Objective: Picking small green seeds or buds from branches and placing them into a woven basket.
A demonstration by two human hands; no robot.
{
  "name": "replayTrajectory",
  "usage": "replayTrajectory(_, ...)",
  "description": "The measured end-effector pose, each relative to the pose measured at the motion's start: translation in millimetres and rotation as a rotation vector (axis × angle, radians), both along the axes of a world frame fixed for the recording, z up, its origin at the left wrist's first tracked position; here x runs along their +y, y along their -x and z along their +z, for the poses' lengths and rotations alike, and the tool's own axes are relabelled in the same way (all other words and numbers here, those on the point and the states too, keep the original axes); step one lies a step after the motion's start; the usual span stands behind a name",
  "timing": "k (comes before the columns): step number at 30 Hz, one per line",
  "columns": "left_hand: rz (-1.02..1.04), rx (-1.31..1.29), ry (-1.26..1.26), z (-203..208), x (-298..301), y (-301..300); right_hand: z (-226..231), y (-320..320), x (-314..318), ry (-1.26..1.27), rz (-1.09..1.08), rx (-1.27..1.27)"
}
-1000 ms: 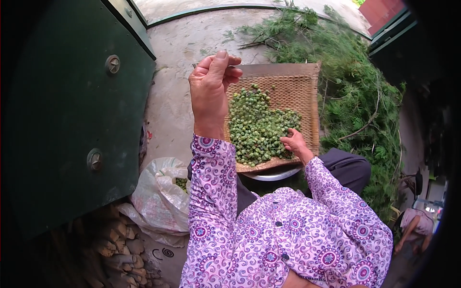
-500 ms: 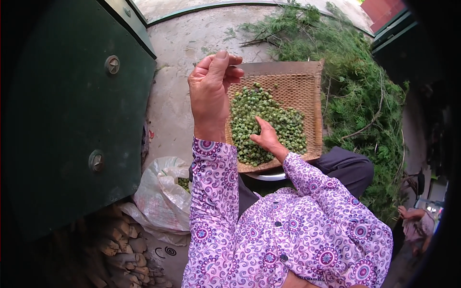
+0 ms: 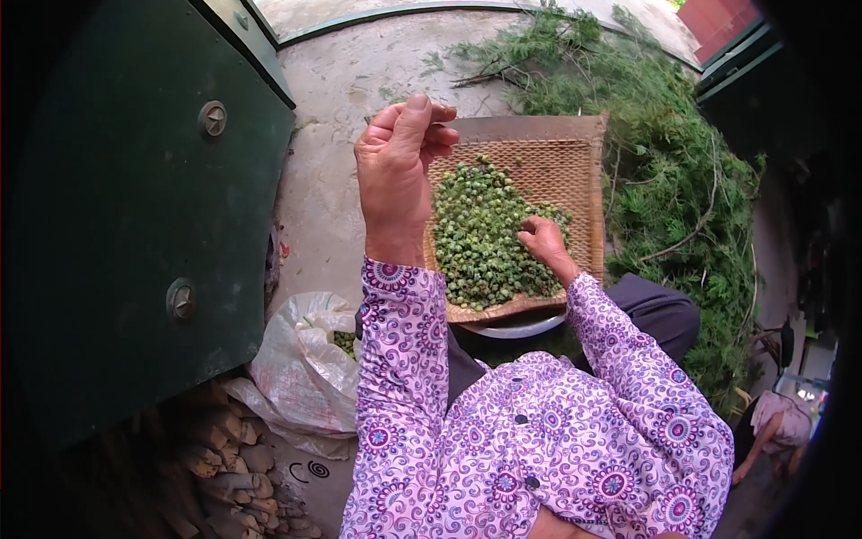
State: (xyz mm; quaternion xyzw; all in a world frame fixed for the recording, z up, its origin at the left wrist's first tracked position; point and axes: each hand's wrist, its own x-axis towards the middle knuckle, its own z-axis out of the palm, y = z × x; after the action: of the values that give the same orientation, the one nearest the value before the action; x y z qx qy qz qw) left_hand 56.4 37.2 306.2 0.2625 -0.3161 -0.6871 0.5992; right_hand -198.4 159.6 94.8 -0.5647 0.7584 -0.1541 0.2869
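A square woven tray holds a heap of small round green fruits or cones; I cannot tell which. My left hand is raised at the tray's far left corner, fingers curled and thumb pressed to them. Whatever it may hold is hidden. Over the right part of the heap, my right hand has its fingers closed in a pinch, touching or just above the green pieces. Anything between those fingertips is too small to make out. A pale basin rim shows beneath the tray's near edge.
Cut green conifer branches lie along the right. A whitish plastic sack with green pieces inside stands at left, beside stacked firewood. The dark green metal door fills the left side. Another person is at far right.
My right hand has moved right across the heap, and its spread fingers have closed. My left hand holds its raised pose. The other person's arm has lowered.
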Motion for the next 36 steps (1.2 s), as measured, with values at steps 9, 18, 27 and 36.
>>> replayTrajectory(9,0.011,-0.004,-0.017,4,1,1,-20,-37,-27,0.086,0.188,0.239)
replayTrajectory(18,0.025,-0.01,-0.026,3,0,1,-16,-14,-28,-0.138,-0.217,-0.344)
replayTrajectory(27,0.011,-0.024,-0.016,2,0,4,30,2,3,-0.269,-0.306,-0.734)
replayTrajectory(36,-0.001,-0.03,-0.009,1,2,4,5,-11,-19,-0.231,-0.072,-0.252)
